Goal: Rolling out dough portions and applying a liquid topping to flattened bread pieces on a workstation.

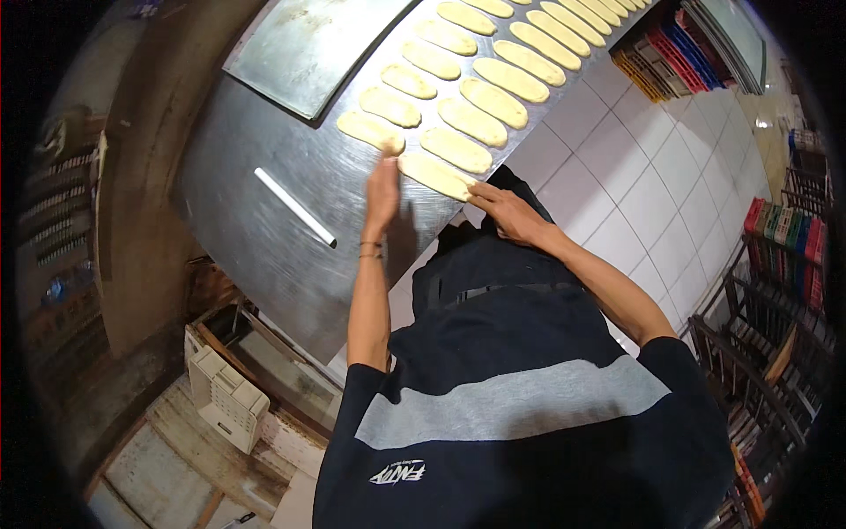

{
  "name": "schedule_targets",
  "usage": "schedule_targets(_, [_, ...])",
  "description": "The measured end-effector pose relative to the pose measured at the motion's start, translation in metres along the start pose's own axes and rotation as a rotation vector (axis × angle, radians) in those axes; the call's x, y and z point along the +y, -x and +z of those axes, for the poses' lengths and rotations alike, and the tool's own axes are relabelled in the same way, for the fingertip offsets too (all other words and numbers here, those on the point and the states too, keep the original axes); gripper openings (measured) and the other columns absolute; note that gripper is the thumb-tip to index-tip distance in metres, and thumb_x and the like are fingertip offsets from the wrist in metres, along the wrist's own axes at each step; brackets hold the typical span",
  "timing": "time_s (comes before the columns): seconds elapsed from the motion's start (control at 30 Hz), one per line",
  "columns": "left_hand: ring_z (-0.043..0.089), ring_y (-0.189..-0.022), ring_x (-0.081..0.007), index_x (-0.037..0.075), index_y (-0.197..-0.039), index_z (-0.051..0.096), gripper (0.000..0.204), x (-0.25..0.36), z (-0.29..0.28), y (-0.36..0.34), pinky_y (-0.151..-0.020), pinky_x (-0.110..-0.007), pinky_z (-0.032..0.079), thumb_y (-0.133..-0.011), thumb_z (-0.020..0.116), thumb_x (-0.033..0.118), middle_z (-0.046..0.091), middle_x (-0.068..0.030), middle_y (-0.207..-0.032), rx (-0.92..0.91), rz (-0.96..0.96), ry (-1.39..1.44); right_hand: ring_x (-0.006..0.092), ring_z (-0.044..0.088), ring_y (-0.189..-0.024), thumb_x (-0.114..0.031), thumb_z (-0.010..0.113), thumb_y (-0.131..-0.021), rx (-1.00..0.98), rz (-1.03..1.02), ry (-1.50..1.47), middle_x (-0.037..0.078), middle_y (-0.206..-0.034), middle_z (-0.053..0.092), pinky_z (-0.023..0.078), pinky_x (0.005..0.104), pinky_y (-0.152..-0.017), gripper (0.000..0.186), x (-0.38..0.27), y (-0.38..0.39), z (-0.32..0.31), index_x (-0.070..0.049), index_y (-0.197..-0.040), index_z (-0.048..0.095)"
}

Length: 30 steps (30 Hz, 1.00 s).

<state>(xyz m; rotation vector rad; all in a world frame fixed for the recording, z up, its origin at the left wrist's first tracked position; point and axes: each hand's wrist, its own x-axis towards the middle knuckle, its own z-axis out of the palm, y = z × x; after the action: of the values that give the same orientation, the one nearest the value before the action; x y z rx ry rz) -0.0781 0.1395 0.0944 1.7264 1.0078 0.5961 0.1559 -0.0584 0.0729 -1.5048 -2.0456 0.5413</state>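
Observation:
Flat, oval dough pieces (497, 102) lie in slanting rows on a metal table (264, 247). The nearest long dough piece (436, 177) lies between my hands. Fingers of my right hand (509, 212) close on its right end, at the table's edge. My left hand (382, 194) is by its left end, fingertips pointing away and blurred, close to another dough piece (370, 131); whether they grip is not clear. To the left of that hand rests a white rod-like rolling pin (295, 207).
A metal baking tray (313, 53) lies on the table's far left. A beige plastic crate (225, 398) stands at the lower left. Stacked coloured crates (674, 53) are at the far right, past the tiled floor (617, 167). Dark racks (749, 353) line the right side.

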Motion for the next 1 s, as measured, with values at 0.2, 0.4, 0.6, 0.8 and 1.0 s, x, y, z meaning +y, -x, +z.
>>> schedule_targets(0.2, [0.037, -0.146, -0.0434, -0.002, -0.155, 0.034, 0.066, -0.076, -0.099, 0.098, -0.12, -0.049, 0.03, -0.103, 0.057, 0.03, 0.036, -0.0301, -0.158, 0.878, -0.348, -0.429, 0.0415, 0.066, -0.107, 0.01, 0.053, -0.077, 0.062, 0.344, -0.379, 0.025, -0.12, 0.068, 0.053, 0.0446, -0.09, 0.042, -0.04, 0.044, -0.038, 0.003, -0.116, 0.069])
schedule_targets(0.4, [0.025, -0.149, -0.0468, 0.004, -0.161, 0.023, 0.073, -0.098, -0.02, 0.158, -0.119, -0.06, 0.022, -0.106, 0.047, 0.044, 0.022, -0.0305, -0.162, 0.782, -0.633, -0.84, 0.0417, 0.069, -0.097, -0.001, 0.054, -0.084, -0.196, 0.263, -0.402, 0.025, -0.102, 0.072, 0.055, 0.0472, -0.086, 0.035, -0.033, 0.01, -0.063, 0.002, -0.116, 0.069])
schedule_targets(0.6, [0.024, -0.148, -0.0452, 0.01, -0.158, 0.034, 0.066, -0.089, -0.006, 0.173, -0.109, -0.062, 0.027, -0.107, 0.039, 0.052, 0.021, -0.0292, -0.162, 1.037, -1.097, -0.85, 0.0257, 0.071, -0.081, 0.001, 0.055, -0.086, 0.018, 0.205, -0.44, 0.014, -0.097, 0.075, 0.055, 0.0347, -0.074, 0.033, 0.015, -0.123, -0.106, 0.0, -0.115, 0.071])
schedule_targets(0.8, [0.026, -0.149, -0.0414, 0.013, -0.16, 0.033, 0.065, -0.055, 0.004, 0.177, -0.11, -0.06, 0.027, -0.107, 0.037, 0.052, 0.022, -0.0274, -0.163, 0.899, -0.368, -0.963, 0.0249, 0.072, -0.102, 0.0, 0.052, -0.09, 0.081, 0.081, -0.102, 0.015, -0.112, 0.075, 0.055, 0.036, -0.09, 0.034, 0.126, -0.285, -0.164, -0.001, -0.117, 0.072])
schedule_targets(1.0, [0.042, -0.139, -0.0369, 0.012, -0.163, 0.026, 0.085, -0.033, 0.026, 0.226, -0.111, -0.051, 0.028, -0.101, 0.038, 0.07, 0.041, -0.0185, -0.157, 1.098, -0.6, -0.944, 0.0333, 0.071, -0.107, -0.017, 0.061, -0.089, 0.42, 0.26, 0.013, 0.019, -0.122, 0.072, 0.053, 0.0416, -0.098, 0.042, 0.182, -0.4, -0.15, -0.009, -0.13, 0.068])
